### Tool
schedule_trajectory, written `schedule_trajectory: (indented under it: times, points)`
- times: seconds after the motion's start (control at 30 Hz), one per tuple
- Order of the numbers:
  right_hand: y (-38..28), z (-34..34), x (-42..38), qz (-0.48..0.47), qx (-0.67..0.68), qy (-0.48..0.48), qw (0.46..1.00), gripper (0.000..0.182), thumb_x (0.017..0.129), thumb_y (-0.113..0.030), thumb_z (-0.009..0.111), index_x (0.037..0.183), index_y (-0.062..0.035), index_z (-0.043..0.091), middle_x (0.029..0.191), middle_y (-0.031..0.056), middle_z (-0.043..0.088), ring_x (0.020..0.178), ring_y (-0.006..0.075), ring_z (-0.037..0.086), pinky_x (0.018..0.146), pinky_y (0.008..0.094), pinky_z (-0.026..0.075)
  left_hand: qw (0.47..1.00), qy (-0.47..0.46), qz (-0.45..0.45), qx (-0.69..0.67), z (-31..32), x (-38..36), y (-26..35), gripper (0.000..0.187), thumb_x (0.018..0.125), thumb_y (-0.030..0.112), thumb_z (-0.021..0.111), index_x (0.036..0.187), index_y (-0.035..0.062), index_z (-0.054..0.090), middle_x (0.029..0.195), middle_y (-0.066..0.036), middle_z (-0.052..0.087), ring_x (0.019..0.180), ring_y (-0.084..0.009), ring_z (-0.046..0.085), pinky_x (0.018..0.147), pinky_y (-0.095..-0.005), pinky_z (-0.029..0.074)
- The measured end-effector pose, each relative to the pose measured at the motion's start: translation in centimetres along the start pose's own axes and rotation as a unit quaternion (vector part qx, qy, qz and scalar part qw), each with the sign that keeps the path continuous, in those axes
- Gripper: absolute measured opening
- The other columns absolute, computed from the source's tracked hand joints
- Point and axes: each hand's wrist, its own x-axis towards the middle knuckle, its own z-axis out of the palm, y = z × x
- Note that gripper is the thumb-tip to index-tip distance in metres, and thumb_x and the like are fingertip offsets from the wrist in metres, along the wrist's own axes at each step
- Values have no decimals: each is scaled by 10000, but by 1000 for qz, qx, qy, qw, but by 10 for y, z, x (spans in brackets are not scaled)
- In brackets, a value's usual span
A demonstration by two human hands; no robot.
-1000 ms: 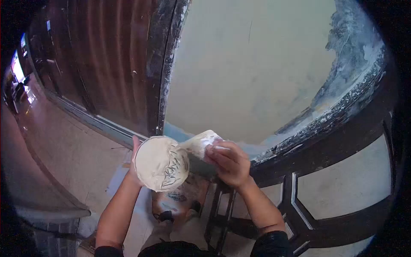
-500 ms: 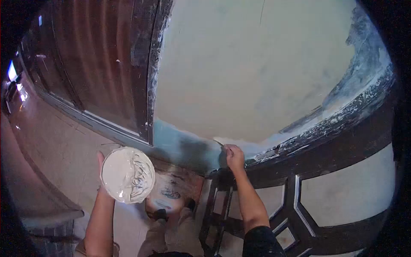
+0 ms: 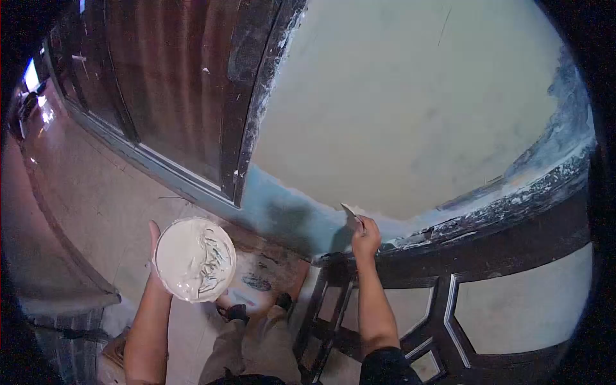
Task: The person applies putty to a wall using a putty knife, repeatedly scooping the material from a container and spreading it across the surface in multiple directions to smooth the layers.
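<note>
Your right hand (image 3: 366, 237) is clamped on the small flat metal putty knife (image 3: 350, 212), blade against the pale plastered wall (image 3: 398, 115); it looks stiff, best gripped by the handle. Your left hand (image 3: 154, 256) cups the round white putty-smeared pan (image 3: 194, 258), likely slippery. A dark wooden railing (image 3: 449, 256) crowds below your right hand.

A round plate (image 3: 194, 258), thickly coated with white putty scored by dark scrape marks on its right side, faces up and tilts slightly, held low on the left above the floor. A small flat putty knife (image 3: 351, 213) with a pale blade points up and to the left, its blade tip against the lower edge of the wall's pale coat.
</note>
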Motion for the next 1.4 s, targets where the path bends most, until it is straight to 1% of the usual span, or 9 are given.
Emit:
schedule_trajectory:
  times: [0.27, 0.33, 0.57, 0.63, 0.97, 1.13, 1.27, 1.37, 1.4]
  points:
    - [-6, -2, 10, 12, -29, -5, 999, 131, 905, -109, 663, 1001, -89, 750, 982, 116, 740, 923, 363, 697, 820, 442, 552, 997, -1, 16, 70, 8, -6, -6, 1153, 786, 981, 385, 1444, 54, 577, 1416, -239, 618, 1211, -544, 609, 1002, -808, 406]
    - [-5, -2, -2, -52, -1, 62, 997, 116, 895, -68, 675, 983, -97, 746, 972, 102, 741, 906, 357, 694, 800, 446, 550, 994, -33, 44, 94, 14, -9, -8, 1089, 888, 902, 359, 1419, -25, 570, 1384, -230, 642, 1213, -420, 653, 1082, -572, 499]
    - [0, 16, 3, -16, -47, 1, 999, 97, 913, -76, 679, 985, -95, 741, 942, 115, 723, 898, 360, 680, 795, 450, 545, 992, -61, 28, 106, 13, -8, -7, 1092, 884, 907, 358, 1426, -18, 566, 1380, -225, 645, 1203, -410, 660, 1068, -566, 511]
    - [-4, 7, 3, -9, -3, 69, 998, 106, 926, -92, 664, 991, -114, 745, 941, 116, 716, 896, 369, 674, 796, 458, 543, 996, 1, 36, 88, -1, -3, -5, 1162, 773, 988, 394, 1462, 68, 563, 1419, -233, 618, 1209, -550, 605, 954, -849, 395]
    - [3, -2, 6, 16, -21, 47, 999, 109, 891, -77, 678, 977, -95, 742, 1015, 111, 743, 948, 365, 696, 841, 441, 554, 988, -35, 63, 134, -5, -2, -3, 1127, 768, 988, 395, 1454, 115, 586, 1447, -212, 604, 1210, -579, 591, 851, -944, 321]
    - [16, 17, -23, -13, -12, 26, 1000, 150, 912, -76, 670, 1039, -54, 746, 981, 168, 734, 905, 379, 701, 821, 436, 554, 997, 26, 45, -56, 9, -4, -3, 1118, 792, 967, 411, 1431, 69, 599, 1417, -220, 626, 1205, -539, 614, 952, -837, 409]
    - [7, 3, 10, 18, -46, 45, 998, 125, 919, -91, 674, 1016, -41, 736, 954, 182, 721, 897, 398, 693, 808, 431, 552, 995, -29, 60, 70, -10, 0, 1, 1107, 803, 958, 414, 1417, 57, 607, 1412, -221, 630, 1214, -523, 616, 996, -784, 432]
    - [7, -2, -13, -39, -22, 99, 994, 121, 901, -71, 695, 1004, -22, 734, 958, 183, 725, 902, 373, 709, 810, 407, 560, 989, -36, 55, 131, -9, 1, -2, 1136, 770, 986, 394, 1436, 90, 602, 1438, -216, 612, 1240, -562, 582, 961, -888, 336]
    - [5, 1, -23, -2, 23, 70, 997, 110, 907, -78, 691, 1002, -92, 746, 972, 119, 736, 934, 360, 688, 842, 464, 540, 999, 5, 36, -8, -3, 2, 2, 1150, 755, 996, 396, 1444, 96, 596, 1446, -216, 605, 1244, -574, 573, 943, -908, 317]
